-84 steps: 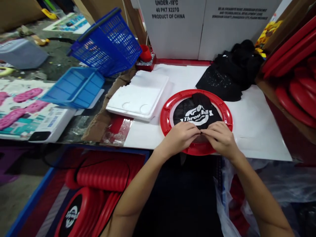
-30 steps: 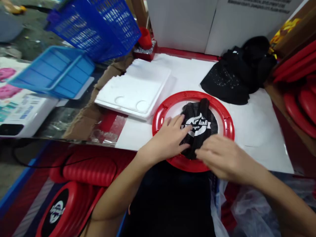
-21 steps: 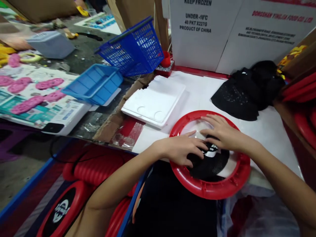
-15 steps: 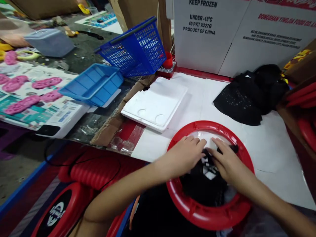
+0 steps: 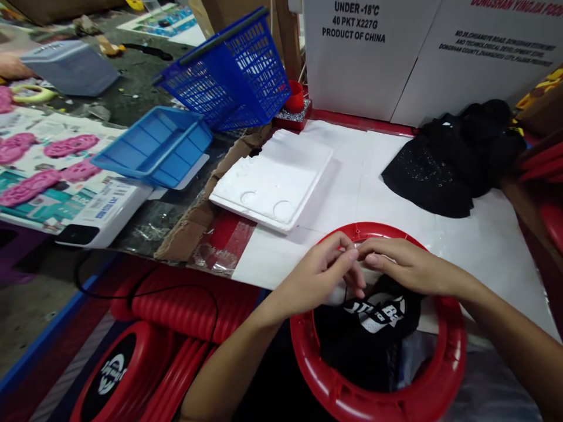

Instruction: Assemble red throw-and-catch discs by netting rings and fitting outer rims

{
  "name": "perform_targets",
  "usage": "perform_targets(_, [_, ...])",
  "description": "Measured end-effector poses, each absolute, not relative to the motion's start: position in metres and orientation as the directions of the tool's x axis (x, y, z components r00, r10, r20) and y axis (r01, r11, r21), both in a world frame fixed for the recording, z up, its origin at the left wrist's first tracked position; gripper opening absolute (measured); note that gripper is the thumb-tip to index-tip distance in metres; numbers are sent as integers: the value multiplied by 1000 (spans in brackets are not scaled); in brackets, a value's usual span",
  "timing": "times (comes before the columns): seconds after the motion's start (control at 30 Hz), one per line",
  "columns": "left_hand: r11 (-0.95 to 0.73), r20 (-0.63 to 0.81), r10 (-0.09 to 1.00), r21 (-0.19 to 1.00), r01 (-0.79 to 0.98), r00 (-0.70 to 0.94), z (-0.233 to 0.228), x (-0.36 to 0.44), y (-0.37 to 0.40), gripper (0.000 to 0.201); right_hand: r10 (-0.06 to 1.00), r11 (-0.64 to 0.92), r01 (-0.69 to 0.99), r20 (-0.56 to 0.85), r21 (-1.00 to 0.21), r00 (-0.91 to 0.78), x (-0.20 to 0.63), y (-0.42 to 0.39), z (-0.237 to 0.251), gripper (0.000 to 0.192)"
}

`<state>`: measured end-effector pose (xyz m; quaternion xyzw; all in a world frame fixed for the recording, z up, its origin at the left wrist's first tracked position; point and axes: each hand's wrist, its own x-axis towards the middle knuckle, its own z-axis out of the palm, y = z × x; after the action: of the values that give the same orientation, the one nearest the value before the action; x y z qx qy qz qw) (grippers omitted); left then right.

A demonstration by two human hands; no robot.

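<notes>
Nearest, lower left: stacked red discs [image 5: 145, 375], one with a black mesh centre and white logo. Lower right of centre: red plastic ring [image 5: 455, 363], its near half hanging past the tabletop [image 5: 475, 246] edge, its far arc on the white surface. Inside the ring, black mesh net [image 5: 373, 334] with white lettering, bunched and sagging through the opening. Left hand [image 5: 319, 275] at the ring's far inner edge, thumb and forefinger pinched in a narrow grip on the net's upper edge; what exactly sits between the fingertips is too small to tell. Right hand [image 5: 407, 266] just beside it, fingertips meeting the left's, fingers curled low on the same edge of net; grip narrow. Beyond the hands, left: white foam tray [image 5: 275, 179] lying flat, two round dents in it. Right: heap of black mesh fabric [image 5: 448, 161] on the tabletop. Farther left: light blue tray [image 5: 153, 146], then a dark blue basket [image 5: 233, 73] tilted over it. At the back: small red cup [image 5: 294, 97] and white cartons [image 5: 365, 55] with printed text.
</notes>
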<state>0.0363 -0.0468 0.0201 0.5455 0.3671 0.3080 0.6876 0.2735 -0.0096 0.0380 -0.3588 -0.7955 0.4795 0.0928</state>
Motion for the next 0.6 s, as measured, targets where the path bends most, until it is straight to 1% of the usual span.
perform_targets(0.03, [256,-175,841,963,-91,511,19,35,-47,26,575,261,448,-235,-855,-784,272,-3,38,33])
perform_targets(0.07, [253,-175,863,962,-105,474,18,34,-48,27,499,247,438,-274,-865,-822,270,3,36,32])
perform_targets(0.1, [218,-169,882,974,-62,440,18,34,-49,27,435,245,442,-309,-863,-846,269,7,34,30])
perform_targets(0.17, [93,-155,886,983,161,437,18,35,-53,28,360,255,444,-341,-859,-868,270,10,29,25])
perform_targets(0.2, [8,-155,869,954,300,471,20,37,-56,28,347,253,430,-333,-867,-877,271,11,27,23])
perform_targets(0.23, [-92,-157,845,899,428,511,21,39,-58,28,337,249,408,-316,-878,-887,273,10,26,22])
perform_targets(0.27, [-197,-154,822,827,527,549,22,42,-61,28,330,249,392,-303,-886,-894,276,9,26,22])
perform_targets(0.33, [-371,-143,783,675,638,606,22,48,-64,28,322,293,405,-310,-866,-895,282,5,27,28])
perform_targets(0.4, [-459,-148,761,565,686,631,19,54,-63,18,351,379,466,-341,-800,-872,287,1,29,38])
perform_targets(0.43, [-478,-153,757,533,698,635,17,55,-62,10,372,420,491,-348,-763,-860,289,-1,30,37])
perform_targets(0.47, [-484,-156,758,517,706,634,15,57,-61,9,395,455,506,-343,-733,-852,290,-3,30,31])
perform_targets(0.5, [-477,-153,764,520,709,627,13,57,-59,13,419,483,510,-323,-712,-848,290,-5,29,24])
perform_targets(0.53, [-460,-143,774,543,703,616,12,56,-58,17,444,504,507,-293,-699,-847,290,-6,27,18])
perform_targets(0.6, [-390,-113,805,639,663,583,12,55,-56,19,493,533,480,-205,-697,-846,288,-6,24,21])
